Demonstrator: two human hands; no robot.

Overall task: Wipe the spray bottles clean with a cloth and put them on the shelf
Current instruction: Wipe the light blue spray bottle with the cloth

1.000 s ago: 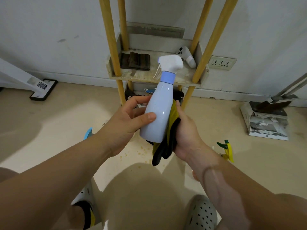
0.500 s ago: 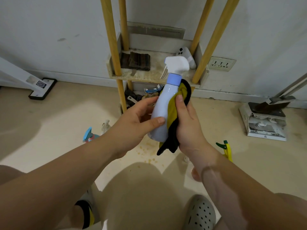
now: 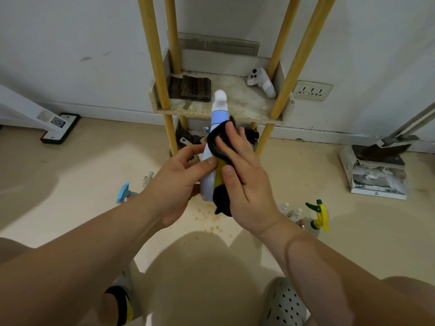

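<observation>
I hold a pale blue spray bottle (image 3: 208,184) with a white trigger head upright in front of the shelf (image 3: 235,111). My left hand (image 3: 174,184) grips its lower body from the left. My right hand (image 3: 244,182) presses a black and yellow cloth (image 3: 217,142) against the bottle's right side, fingers wrapped over the cloth. More spray bottles stand on the floor: a light blue-headed bottle (image 3: 124,194) at the left and a yellow and green-headed bottle (image 3: 317,215) at the right, with small white bottles (image 3: 290,210) beside it.
The wooden-posted shelf stands against the wall and carries a folded dark cloth (image 3: 193,88) and a white controller (image 3: 261,82). A dustpan set (image 3: 374,170) sits at the right, a white mop base (image 3: 58,125) at the left. Brown spots (image 3: 211,220) stain the floor.
The bottle has turned so its nozzle points away from me. My right hand has slid the cloth up and round to the bottle's near side.
</observation>
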